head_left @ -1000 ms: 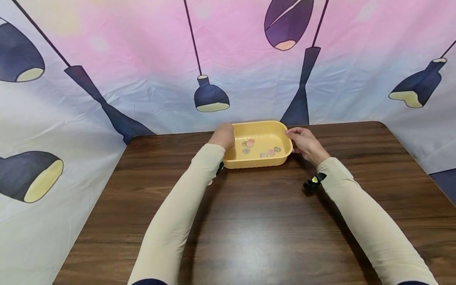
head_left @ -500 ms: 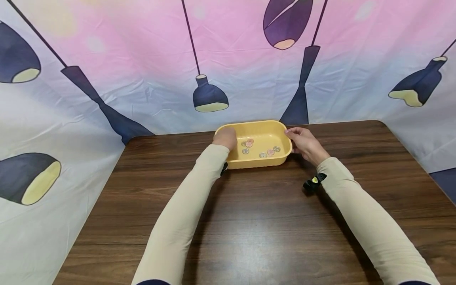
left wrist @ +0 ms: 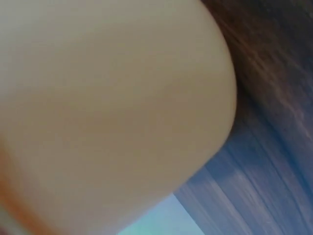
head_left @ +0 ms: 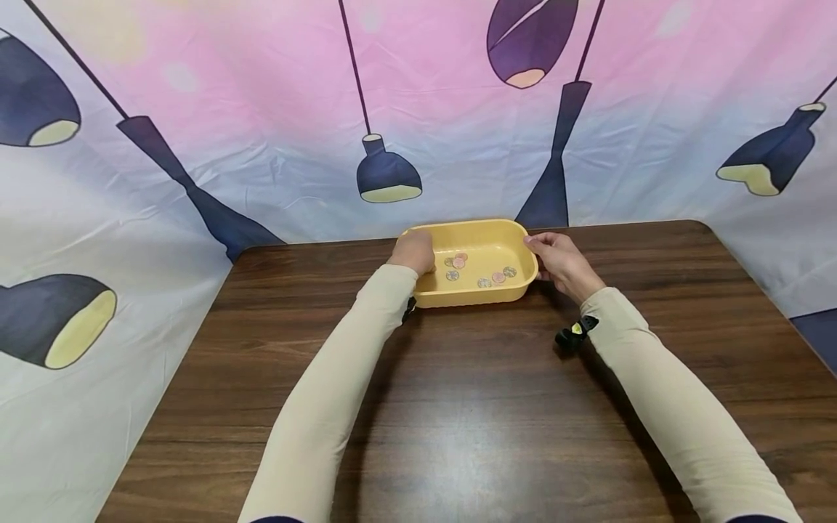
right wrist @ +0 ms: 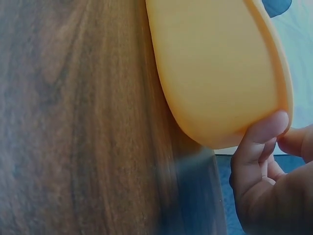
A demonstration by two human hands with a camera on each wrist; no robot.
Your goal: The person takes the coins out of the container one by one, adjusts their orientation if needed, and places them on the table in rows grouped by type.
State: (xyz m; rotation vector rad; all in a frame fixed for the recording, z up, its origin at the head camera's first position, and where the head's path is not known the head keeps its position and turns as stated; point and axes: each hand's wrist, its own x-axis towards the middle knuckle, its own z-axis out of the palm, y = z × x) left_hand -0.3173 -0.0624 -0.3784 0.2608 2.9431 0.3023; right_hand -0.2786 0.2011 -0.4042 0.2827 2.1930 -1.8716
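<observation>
On table: both hands grip yellow tray

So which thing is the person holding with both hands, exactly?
On the dark wooden table, look to the far edge, just before the lamp-printed cloth backdrop. There sits a shallow yellow plastic tray with rounded corners, the left hand and right hand at its ends. It alone holds several small coins.

A dark wood-grain tabletop is shown, bounded at the rear and sides by a printed cloth backdrop. A yellow plastic tray is seated directly on it, near the far edge.
</observation>
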